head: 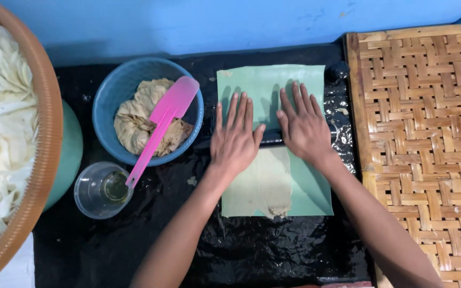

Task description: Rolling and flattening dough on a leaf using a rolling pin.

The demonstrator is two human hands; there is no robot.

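Observation:
A pale green sheet [308, 186] lies flat on the black plastic-covered surface [273, 250]. A thin layer of beige dough [268, 184] is spread on its near part. My left hand [235, 140] and my right hand [304, 125] lie side by side, palms down, fingers spread. Both press on a dark roller [269, 138] that lies across the sheet. Only a short piece of the roller shows between my hands.
A blue bowl [114, 88] holds beige dough [134, 122] and a pink spatula [161, 125]. A small clear cup [94, 193] with oil stands near it. A big woven basket [41, 144] of white chips is at left. A woven bamboo tray [422, 138] lies at right.

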